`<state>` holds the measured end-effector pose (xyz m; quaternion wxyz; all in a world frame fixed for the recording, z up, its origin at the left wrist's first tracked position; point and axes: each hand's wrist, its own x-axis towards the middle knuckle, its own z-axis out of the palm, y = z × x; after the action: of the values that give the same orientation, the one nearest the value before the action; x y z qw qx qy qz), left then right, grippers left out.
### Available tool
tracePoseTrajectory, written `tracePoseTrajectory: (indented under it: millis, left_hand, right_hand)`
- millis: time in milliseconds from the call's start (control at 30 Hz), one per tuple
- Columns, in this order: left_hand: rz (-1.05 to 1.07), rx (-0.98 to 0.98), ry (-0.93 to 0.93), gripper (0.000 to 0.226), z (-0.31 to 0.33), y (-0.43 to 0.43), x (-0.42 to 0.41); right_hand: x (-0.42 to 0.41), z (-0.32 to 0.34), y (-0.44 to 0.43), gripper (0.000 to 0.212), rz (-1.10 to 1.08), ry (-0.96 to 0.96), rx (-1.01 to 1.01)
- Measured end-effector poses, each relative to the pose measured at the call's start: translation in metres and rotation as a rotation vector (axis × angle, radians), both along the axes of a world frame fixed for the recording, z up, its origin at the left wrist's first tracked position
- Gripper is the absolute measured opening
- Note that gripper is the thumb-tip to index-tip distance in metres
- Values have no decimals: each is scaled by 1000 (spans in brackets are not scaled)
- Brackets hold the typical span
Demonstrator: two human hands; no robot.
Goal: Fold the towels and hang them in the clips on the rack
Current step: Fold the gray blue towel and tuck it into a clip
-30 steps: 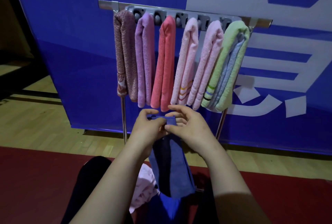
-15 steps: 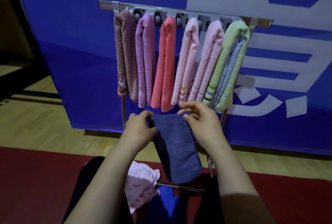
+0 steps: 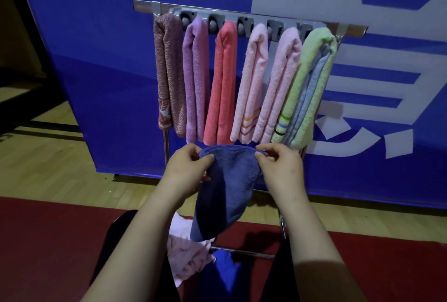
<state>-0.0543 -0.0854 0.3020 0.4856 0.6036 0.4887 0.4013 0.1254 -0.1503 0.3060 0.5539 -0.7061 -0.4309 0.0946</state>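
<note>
1. Blue terry is pinched at its top edge by our fingertips (image 3: 210,156), thumb pressed against forefinger on each side.
2. Our left hand (image 3: 187,171) nips the left corner of the blue towel (image 3: 225,190); our right hand (image 3: 281,167) nips the right corner, the other fingers curled loosely behind.
3. We hold the top edge stretched between both hands in a shallow arch, and the cloth hangs down in a tapering fold to a point above our lap.
4. It sits just below the hanging towels, in front of them, well under the clips (image 3: 212,25).
5. Below it, 1 pale pink towel (image 3: 186,251) lies crumpled on our lap, with 1 brighter blue cloth (image 3: 225,268) beside it to the right.
6. Above, the rack (image 3: 145,6) carries 6 folded towels in a row: mottled brown-pink towel (image 3: 169,76), lilac towel (image 3: 196,79), coral towel (image 3: 223,84), 2 light pink towels (image 3: 252,84), and a green towel (image 3: 312,79) with light blue inside its fold.
7. Their tops reach the grey clip bar; we cannot tell how each clip bites.
8. Behind the rack stands a blue banner (image 3: 96,59) with white lettering, over a wooden floor (image 3: 48,168) and red mat (image 3: 48,241).
</note>
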Motion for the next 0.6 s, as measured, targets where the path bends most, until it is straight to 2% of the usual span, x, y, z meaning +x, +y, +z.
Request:
tracePoseTrajectory:
  millis: [133, 367, 433, 500, 600]
  left_hand:
    - [1, -6, -66, 22, -1, -7, 12]
    - [54, 91, 7, 16, -5, 0, 4]
    - [80, 160, -13, 11, -5, 4, -5]
    - [24, 181, -124, 8, -3, 6, -12]
    - [-77, 149, -289, 16, -1, 5, -21]
  right_hand:
    - [-17, -3, 3, 16, 13, -57, 41]
    - [-9, -5, 5, 21, 36, -100, 12]
    - [2, -1, 2, 13, 78, -21, -12]
    - [11, 3, -4, 13, 197, 80, -12]
    - [15, 8, -12, 13, 421, 321, -14]
